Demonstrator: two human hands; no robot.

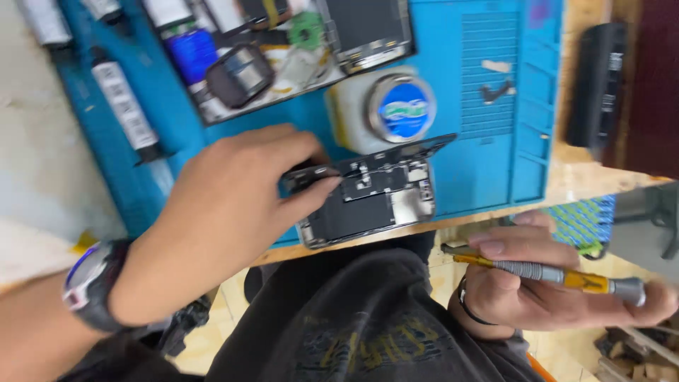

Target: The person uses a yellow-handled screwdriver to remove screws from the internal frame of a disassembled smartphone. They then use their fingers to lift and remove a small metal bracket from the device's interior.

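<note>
An opened phone (368,201) lies at the near edge of the blue work mat (495,106), its black and silver insides showing. My left hand (233,205) grips the phone's left end, where a dark screen panel (396,152) is lifted off the body at an angle. My right hand (537,283) is off the table over my lap, holding a yellow and silver screwdriver (544,272) that points left, toward the phone. A watch (88,283) is on my left wrist.
A white jar with a blue and silver lid (385,106) stands just behind the phone. A tray of parts and another opened phone (283,49) sit at the mat's back. Dark tubes (124,102) lie at the left. A black device (598,85) rests at the right.
</note>
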